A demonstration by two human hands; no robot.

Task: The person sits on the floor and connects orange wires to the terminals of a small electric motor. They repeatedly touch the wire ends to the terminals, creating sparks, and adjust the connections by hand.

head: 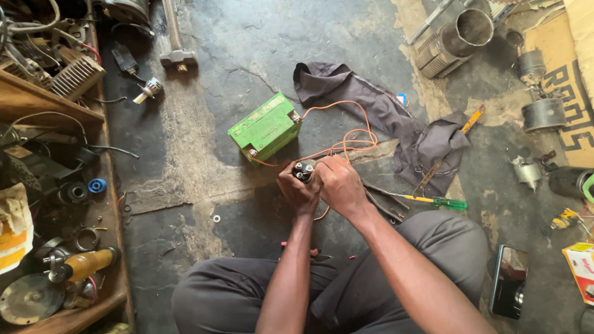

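Both hands meet over the floor in front of my knees. My left hand (297, 190) grips a small dark cylindrical part (304, 171) with metal terminals on its top. My right hand (337, 184) closes beside it and pinches an orange wire (346, 141) against the part's top. That wire loops across the floor to a green battery (265, 127), which lies tilted just beyond my hands. Most of the cylindrical part is hidden inside my fingers.
A dark cloth (396, 120) lies to the right with a green-handled screwdriver (442, 201) and pliers (380, 204) near it. A wooden shelf (43, 105) of parts lines the left. Metal cylinders (461, 34) stand at the top right, and a phone (509, 281) lies by my right knee.
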